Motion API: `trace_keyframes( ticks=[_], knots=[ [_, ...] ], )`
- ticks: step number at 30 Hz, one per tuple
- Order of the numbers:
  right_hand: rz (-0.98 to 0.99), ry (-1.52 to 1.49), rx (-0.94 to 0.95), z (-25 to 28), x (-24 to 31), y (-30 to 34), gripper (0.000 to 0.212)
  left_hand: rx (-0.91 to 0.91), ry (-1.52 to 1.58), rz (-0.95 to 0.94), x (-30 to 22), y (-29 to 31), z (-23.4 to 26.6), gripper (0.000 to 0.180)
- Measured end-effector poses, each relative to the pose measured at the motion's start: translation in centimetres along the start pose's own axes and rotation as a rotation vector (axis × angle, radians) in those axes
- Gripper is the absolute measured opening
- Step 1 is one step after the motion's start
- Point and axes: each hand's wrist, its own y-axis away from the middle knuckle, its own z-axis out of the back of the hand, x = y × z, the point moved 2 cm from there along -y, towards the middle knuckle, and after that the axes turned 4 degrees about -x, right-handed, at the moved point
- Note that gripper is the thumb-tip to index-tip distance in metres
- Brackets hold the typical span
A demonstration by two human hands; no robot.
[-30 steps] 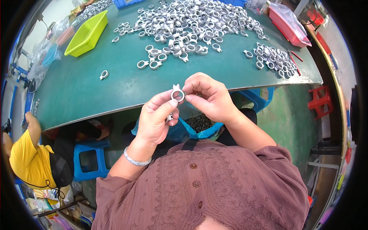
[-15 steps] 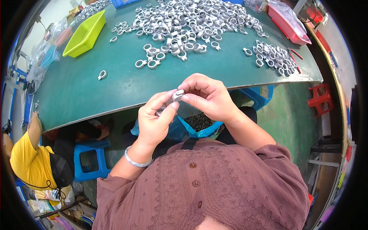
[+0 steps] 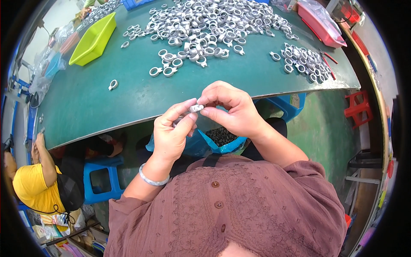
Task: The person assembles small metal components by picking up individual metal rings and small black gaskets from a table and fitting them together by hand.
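In front of the table edge, my left hand (image 3: 172, 132) is closed with thumb and forefinger on a grey metal ring with a lug (image 3: 195, 109). Part of the ring is hidden by those fingers. My right hand (image 3: 233, 110) pinches around the lug end of the same ring; whether a smaller piece sits between its fingertips cannot be made out. Below both hands, a blue bag (image 3: 229, 149) lies open in my lap, filled with small dark pieces (image 3: 221, 136).
A big heap of metal rings (image 3: 209, 25) covers the far part of the green table (image 3: 141, 92). To the right lie a smaller pile (image 3: 302, 62) and red-handled pliers (image 3: 330, 58). One loose ring (image 3: 113, 84), a yellow-green tray (image 3: 93, 39) and a pink tray (image 3: 321, 25) also show. A person in yellow (image 3: 40, 186) sits left.
The ring has turned in my fingers, its lug now pointing toward my right hand and lying flatter. Both hands stay in nearly the same place. The person in yellow has moved their arms.
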Motion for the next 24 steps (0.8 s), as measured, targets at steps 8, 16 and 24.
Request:
trace_keyframes(
  ticks=[8, 16, 24],
  knots=[
    [-0.078, -0.106, -0.013, 0.0, -0.3, 0.1, 0.011, -0.001, -0.117, -0.038, -0.2, 0.1, -0.1, 0.026],
    [-0.214, -0.288, -0.019, -0.1, -0.8, 0.3, 0.013, -0.012, -0.285, -0.276, -0.3, 0.3, -0.1, 0.026],
    [-0.229, -0.284, 0.013, 0.1, -1.2, 0.4, 0.015, -0.017, -0.529, -0.540, -1.0, 0.3, -0.3, 0.022]
  ],
)
